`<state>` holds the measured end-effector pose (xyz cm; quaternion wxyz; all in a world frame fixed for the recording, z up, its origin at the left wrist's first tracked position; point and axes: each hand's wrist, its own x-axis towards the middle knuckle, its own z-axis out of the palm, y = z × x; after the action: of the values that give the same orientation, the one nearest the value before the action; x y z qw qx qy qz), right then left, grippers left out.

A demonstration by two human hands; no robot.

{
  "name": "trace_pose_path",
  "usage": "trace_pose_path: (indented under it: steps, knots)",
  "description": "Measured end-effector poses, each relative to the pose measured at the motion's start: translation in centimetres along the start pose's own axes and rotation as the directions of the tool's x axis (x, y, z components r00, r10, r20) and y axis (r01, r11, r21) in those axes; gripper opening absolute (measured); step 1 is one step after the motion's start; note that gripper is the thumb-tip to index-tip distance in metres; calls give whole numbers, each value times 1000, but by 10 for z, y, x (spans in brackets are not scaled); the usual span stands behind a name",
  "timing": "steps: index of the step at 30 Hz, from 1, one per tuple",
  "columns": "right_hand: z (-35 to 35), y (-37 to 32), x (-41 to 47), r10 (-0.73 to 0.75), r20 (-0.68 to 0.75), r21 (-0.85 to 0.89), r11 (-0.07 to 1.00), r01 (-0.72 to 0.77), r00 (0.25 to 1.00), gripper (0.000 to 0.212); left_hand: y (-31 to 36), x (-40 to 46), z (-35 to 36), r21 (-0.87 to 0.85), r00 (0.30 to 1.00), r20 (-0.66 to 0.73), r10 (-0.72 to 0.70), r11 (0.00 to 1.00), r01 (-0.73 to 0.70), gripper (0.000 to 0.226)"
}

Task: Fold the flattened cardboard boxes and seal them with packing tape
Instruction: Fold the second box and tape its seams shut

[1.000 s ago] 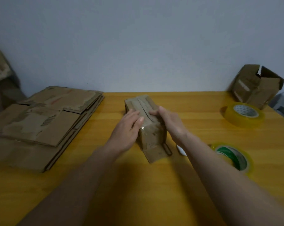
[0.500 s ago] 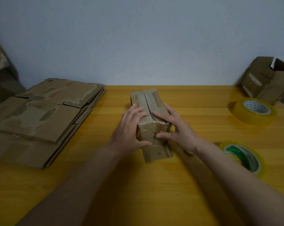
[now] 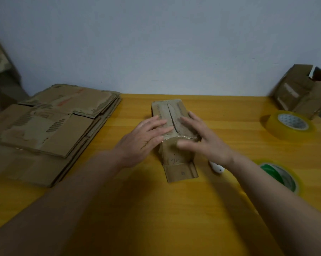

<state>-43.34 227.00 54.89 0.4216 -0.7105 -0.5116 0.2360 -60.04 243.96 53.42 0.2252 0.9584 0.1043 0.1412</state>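
Observation:
A small folded cardboard box (image 3: 171,111) lies lengthwise in the middle of the yellow table (image 3: 174,209), its two top flaps meeting along a seam. Shiny clear tape covers its near top edge, and one end flap sticks out flat toward me. My left hand (image 3: 143,139) lies with straight fingers on the left top flap. My right hand (image 3: 204,141) has straight fingers on the right top flap, its thumb over the box's near face. A stack of flattened boxes (image 3: 45,130) lies at the left.
A clear tape roll (image 3: 289,125) sits at the right, and a green-cored tape roll (image 3: 281,176) lies nearer me. A small white object (image 3: 216,167) pokes out under my right wrist. A half-open cardboard box (image 3: 301,89) stands at the far right corner.
My hands have let go of the box's near end: thumbs that wrapped its front face have lifted, and the fingers now lie flat on the top flaps.

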Motion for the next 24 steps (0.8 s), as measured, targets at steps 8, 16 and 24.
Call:
trace_pose_path:
  steps: [8, 16, 24]
  knots:
    - [6, 10, 26, -72, -269, 5, 997, 76, 961, 56, -9, 4, 8, 26, 989, -111, 101, 995, -99, 60]
    - [26, 37, 41, -290, -476, 10, 942, 334, 830, 57, -6, 13, 47, -34, 894, -411, 176, 978, -208, 56]
    - [40, 52, 43, -473, -471, -185, 878, 441, 745, 67, 6, 29, 82, -184, 728, -682, 78, 944, -274, 57]
